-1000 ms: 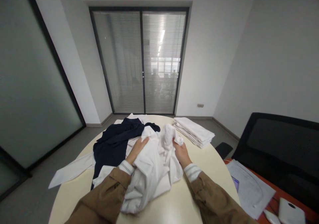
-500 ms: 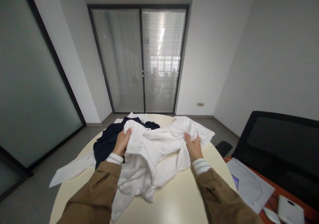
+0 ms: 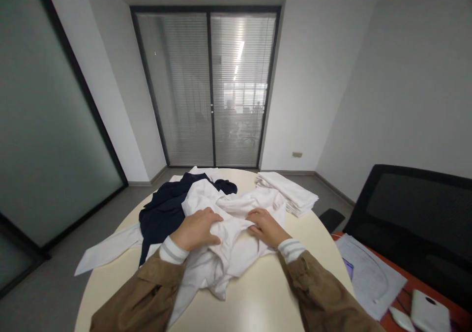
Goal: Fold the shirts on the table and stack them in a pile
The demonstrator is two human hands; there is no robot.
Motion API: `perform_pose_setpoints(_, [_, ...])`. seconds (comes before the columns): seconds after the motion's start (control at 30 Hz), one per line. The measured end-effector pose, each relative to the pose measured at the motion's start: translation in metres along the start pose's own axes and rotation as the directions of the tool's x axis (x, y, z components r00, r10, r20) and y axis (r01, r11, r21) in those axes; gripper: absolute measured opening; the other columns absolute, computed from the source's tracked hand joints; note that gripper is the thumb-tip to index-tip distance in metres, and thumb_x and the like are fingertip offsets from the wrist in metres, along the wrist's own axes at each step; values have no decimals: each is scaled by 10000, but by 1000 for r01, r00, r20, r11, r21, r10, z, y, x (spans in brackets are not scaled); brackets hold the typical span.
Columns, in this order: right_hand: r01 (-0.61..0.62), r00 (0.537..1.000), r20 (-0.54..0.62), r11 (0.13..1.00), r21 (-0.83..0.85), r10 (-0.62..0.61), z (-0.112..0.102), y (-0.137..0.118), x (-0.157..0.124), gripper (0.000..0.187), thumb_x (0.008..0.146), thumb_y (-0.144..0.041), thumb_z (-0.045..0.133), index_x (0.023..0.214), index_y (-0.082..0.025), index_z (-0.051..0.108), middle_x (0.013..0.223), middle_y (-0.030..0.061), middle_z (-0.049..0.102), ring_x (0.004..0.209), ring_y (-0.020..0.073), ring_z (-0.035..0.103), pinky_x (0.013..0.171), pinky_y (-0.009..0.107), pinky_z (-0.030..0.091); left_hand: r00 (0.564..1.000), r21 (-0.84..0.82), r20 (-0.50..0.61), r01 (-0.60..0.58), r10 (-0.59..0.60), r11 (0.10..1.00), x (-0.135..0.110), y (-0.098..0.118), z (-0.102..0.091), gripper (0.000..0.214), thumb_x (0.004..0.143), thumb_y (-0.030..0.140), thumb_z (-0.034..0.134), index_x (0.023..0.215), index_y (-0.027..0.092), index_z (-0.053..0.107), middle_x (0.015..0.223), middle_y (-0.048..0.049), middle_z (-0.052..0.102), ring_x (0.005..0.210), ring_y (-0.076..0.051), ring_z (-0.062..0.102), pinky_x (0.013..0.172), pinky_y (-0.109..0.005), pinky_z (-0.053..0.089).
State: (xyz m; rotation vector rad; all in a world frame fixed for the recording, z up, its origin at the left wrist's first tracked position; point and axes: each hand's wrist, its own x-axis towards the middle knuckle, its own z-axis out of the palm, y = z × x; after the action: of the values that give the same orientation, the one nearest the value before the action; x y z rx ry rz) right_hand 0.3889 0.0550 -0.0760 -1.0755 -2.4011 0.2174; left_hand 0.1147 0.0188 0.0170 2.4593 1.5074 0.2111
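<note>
White cotton bunches at the middle of the round cream table [image 3: 260, 292]: a crumpled white shirt [image 3: 236, 258] lies between the two hands, its long axis running roughly from the far side of the tabletop toward the near edge. The left hand [image 3: 195, 229] rests palm down on the shirt's left side and the right hand [image 3: 266, 227] on its right. Both are open with the fingers slightly curled, pressing on the cloth with no clear pinch. The left hand sits slightly nearer the person and close to a navy garment [image 3: 162, 219] that lies partly under the shirt. The right hand is nearer a folded stack of white cloth [image 3: 289, 192] at the far right of the tabletop. A white fabric strip [image 3: 106, 249] extends left from under the navy garment. The tan left sleeve [image 3: 155, 287] covers the shirt's near-left part, and the folds make it hard to tell collar from hem.
</note>
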Motion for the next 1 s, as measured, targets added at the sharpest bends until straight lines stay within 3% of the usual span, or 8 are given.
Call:
perform_pose_setpoints(0.1, [-34,998,-60,999,10,35,5,9,1,267,944,-159,460,1122,-202,654,1108,84,695,1061,232,610,1046,440,397,993,50,-65,104,-101,993,3,-1,-3,187,825,317,656,982,265,744,1039,-45,730,1007,-258,670,837,-320,477])
perform_pose_setpoints(0.2, [-127,975,-176,991,43,133,5,18,-1,304,970,-187,383,1192,-203,591,1131,88,678,1073,226,608,993,397,437,942,37,-276,211,-193,977,5,-6,-13,187,895,326,578,971,278,742,1040,-37,731,993,-244,667,795,-303,474])
perform_pose_setpoints(0.37, [-303,894,-323,950,72,310,-4,33,-7,283,931,-188,386,1135,-212,582,955,54,682,899,219,623,830,337,460,691,13,-652,421,-312,907,7,-39,-25,271,936,254,468,1076,220,697,1099,-104,657,1028,-260,631,850,-329,481])
perform_pose_setpoints(0.47, [-367,810,-490,930,5,322,-7,38,-9,232,879,-210,464,1060,-198,608,959,75,657,915,235,591,837,349,445,624,-40,-682,488,-381,872,10,-53,-26,306,897,167,454,1138,197,641,1091,-123,632,994,-267,642,827,-341,482])
perform_pose_setpoints(0.57, [-420,769,-544,907,-34,336,-7,33,-7,127,839,-207,515,926,-201,607,829,47,630,795,215,582,753,326,446,682,-109,-631,394,-370,913,14,-43,-22,315,880,174,480,1185,192,553,977,-77,665,930,-242,664,776,-312,475])
perform_pose_setpoints(0.73, [-196,918,-345,980,39,197,-2,12,-4,223,892,-278,552,1099,-211,601,969,55,688,866,209,650,811,338,502,951,-41,-238,195,-199,980,15,-16,-4,386,833,409,615,1171,230,567,950,-48,717,906,-260,682,751,-321,465])
perform_pose_setpoints(0.87, [11,975,-220,999,45,0,4,2,-2,751,849,-415,677,1476,-176,339,1448,167,479,1328,302,467,1098,466,395,991,32,-41,128,-126,991,16,-19,13,612,743,431,698,1280,189,533,1081,-116,709,987,-310,673,774,-349,470])
perform_pose_setpoints(1.0, [25,983,-181,999,30,-19,13,-7,3,898,791,-393,743,1518,-172,265,1460,186,444,1359,311,424,1123,490,369,999,55,-21,33,-32,998,19,-17,21,396,772,429,673,1078,187,610,995,-100,718,912,-298,683,728,-336,463])
